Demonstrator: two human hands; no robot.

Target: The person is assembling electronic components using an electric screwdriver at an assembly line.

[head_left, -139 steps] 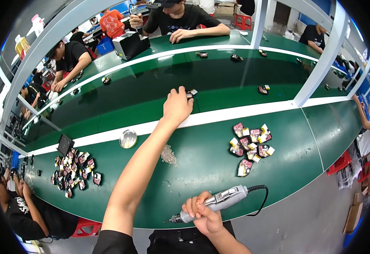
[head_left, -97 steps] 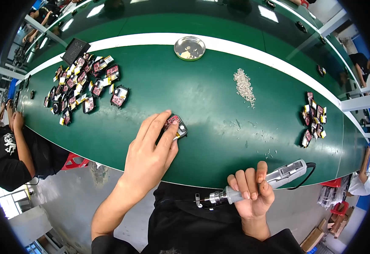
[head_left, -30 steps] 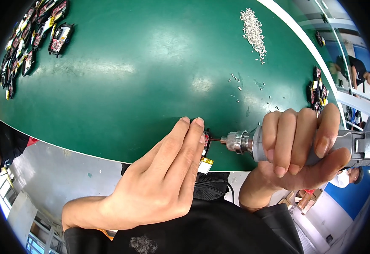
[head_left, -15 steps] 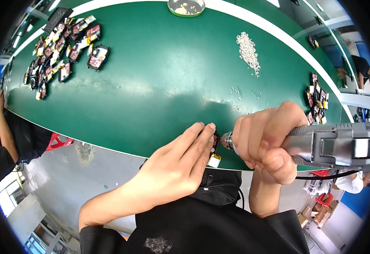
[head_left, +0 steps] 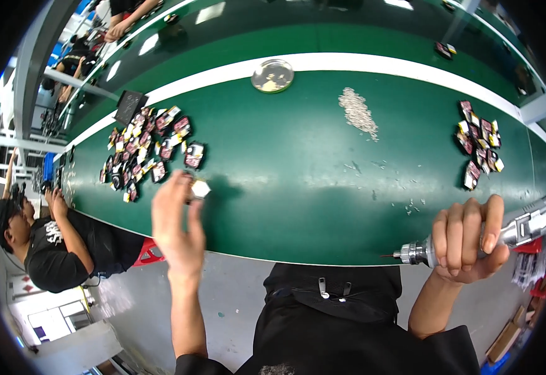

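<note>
My left hand is over the table's left part, close to the larger pile. Its fingers are closed on a small electronic unit with a white, yellow-edged battery; most of the unit is hidden by the fingers. My right hand grips a grey electric screwdriver near the table's front edge at right. The thin reddish bit points left and touches nothing. Beside my left hand lies a pile of black-cased units with red boards and yellow-white batteries, one unit at its edge.
Small silvery screws form a heap at the back right, with loose ones scattered nearer. A smaller pile of units lies far right. A round dish stands at the back edge. A co-worker sits at left.
My hands have parted. The left has moved left toward the larger pile with a unit in it; the right has drawn the screwdriver right and down. The view has tilted up.
</note>
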